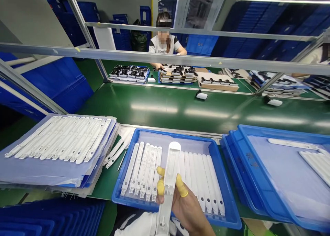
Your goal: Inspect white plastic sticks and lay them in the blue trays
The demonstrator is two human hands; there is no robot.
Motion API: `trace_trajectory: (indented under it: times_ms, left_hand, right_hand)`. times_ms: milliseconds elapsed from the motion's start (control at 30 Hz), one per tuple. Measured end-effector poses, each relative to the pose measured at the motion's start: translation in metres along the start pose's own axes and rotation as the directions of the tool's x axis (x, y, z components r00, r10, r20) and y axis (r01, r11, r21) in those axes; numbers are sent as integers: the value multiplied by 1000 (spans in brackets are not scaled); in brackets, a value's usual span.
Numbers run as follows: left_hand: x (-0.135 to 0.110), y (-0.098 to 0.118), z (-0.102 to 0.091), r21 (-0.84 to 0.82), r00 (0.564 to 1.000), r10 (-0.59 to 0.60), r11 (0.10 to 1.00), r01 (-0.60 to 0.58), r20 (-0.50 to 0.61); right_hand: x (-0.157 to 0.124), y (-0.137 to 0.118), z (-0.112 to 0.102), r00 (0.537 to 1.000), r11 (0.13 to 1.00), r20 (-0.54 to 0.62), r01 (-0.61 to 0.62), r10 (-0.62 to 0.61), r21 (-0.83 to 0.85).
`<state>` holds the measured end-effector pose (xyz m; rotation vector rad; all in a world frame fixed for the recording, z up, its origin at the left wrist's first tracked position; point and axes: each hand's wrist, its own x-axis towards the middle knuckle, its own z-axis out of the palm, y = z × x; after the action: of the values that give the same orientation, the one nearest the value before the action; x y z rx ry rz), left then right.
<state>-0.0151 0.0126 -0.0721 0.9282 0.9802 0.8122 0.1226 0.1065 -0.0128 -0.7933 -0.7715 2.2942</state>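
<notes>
The right hand pinches a white strip between yellow-capped fingers, over the near edge of the blue tray. The left hand is out of view; its state cannot be told. Inside the tray, further strips lie in two groups. Left of the tray: stacked sheets bearing more strips. Right: stacked bins. Beyond the tray: a green bench, then black parts and a co-worker.

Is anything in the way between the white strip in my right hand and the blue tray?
Nothing visible stands between the white strip in your right hand and the blue tray. Inside it, other strips lie to both sides.
</notes>
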Motion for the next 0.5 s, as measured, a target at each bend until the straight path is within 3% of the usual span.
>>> trace_trajectory:
  times_ms: [167, 367, 500]
  left_hand:
    - [-5, 13, 6, 16, 1000, 14, 1000, -15, 24]
    - [-6, 10, 3, 115, 994, -84, 990, 76, 65]
    - [-15, 18, 5, 87, 991, -61, 995, 51, 119]
  right_hand:
    - [-6, -2, 4, 997, 999, 71, 15, -18, 35]
    - [-4, -29, 30, 997, 997, -59, 56, -52, 60]
    - [4, -40, 40, 991, 990, -102, 98, -88, 104]
